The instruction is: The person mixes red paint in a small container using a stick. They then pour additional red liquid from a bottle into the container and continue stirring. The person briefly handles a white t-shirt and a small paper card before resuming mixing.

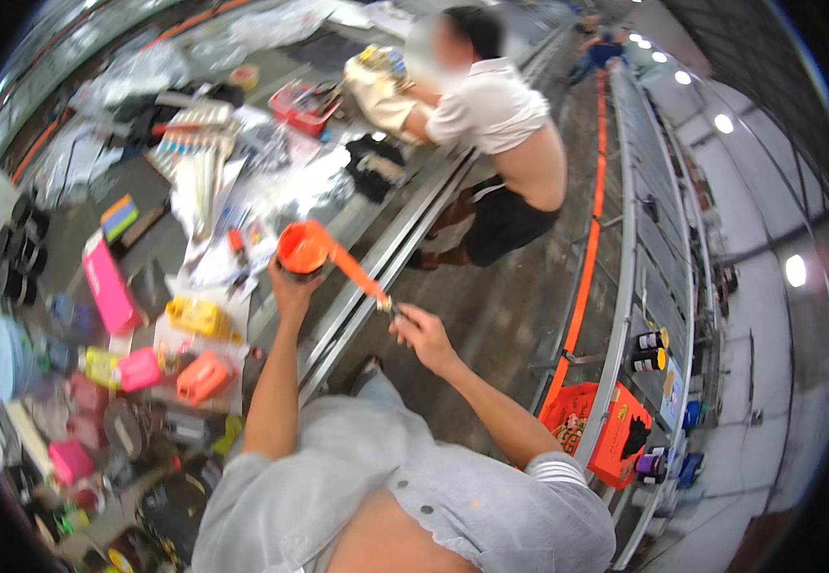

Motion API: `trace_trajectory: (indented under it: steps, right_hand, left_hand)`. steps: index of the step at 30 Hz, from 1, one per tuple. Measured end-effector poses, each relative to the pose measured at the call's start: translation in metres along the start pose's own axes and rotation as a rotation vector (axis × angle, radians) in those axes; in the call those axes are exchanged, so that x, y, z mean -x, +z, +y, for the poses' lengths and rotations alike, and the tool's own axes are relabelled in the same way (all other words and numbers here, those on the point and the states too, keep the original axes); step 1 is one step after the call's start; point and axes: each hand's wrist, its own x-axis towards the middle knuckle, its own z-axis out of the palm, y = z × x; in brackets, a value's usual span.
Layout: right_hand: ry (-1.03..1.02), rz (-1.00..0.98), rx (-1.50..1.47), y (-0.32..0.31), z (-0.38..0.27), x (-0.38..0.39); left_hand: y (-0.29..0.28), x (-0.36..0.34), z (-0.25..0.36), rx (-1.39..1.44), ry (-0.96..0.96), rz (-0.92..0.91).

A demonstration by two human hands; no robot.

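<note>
My left hand (292,286) is closed around a small round tub of bright orange ink or paint (302,250), tilted so its orange inside shows. In my right hand (421,334) is the dark handle of a spatula (350,268). Its long blade is coated orange, and its far end is at the tub's rim. Whether the blade tip dips into the orange stuff is hard to make out. Both hands are over the near edge of a cluttered table, beside a metal rail (352,325).
Ahead, a person in a white shirt (505,124) bends over the table with a cream cloth bundle (376,91). A red basket (305,107), a pink box (109,286) and a yellow bottle (197,316) lie on the table. At right, an orange-red crate (615,444) sits by a long rack.
</note>
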Motion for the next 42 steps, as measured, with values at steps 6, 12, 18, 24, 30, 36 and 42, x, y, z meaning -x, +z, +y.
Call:
trace_trajectory:
  steps: [6,12,18,24,30,36,42]
  right_hand:
    - [0.234,0.021,-0.471,0.102,0.037,-0.069]
    - [0.336,0.038,-0.425,0.131,0.049,-0.078]
    - [0.440,0.081,-0.123,0.097,0.039,-0.034]
    - [0.584,-0.016,-0.081,0.047,0.027,0.022]
    - [0.495,0.155,-0.109,0.026,-0.018,0.034]
    - [0.043,0.293,0.022,0.111,0.042,-0.066]
    - [-0.159,0.348,0.238,0.139,0.052,-0.071]
  left_hand:
    - [-0.005,-0.003,-0.009,-0.256,0.003,0.053]
    - [-0.006,-0.001,-0.001,-0.173,-0.036,0.047]
    - [-0.001,0.001,-0.008,-0.231,0.001,0.102]
    - [-0.006,0.003,0.004,-0.240,0.008,0.115]
    - [-0.004,0.005,0.003,-0.265,0.020,0.090]
    - [-0.001,-0.014,0.022,0.152,-0.001,-0.176]
    - [-0.005,-0.013,-0.027,0.048,0.076,-0.117]
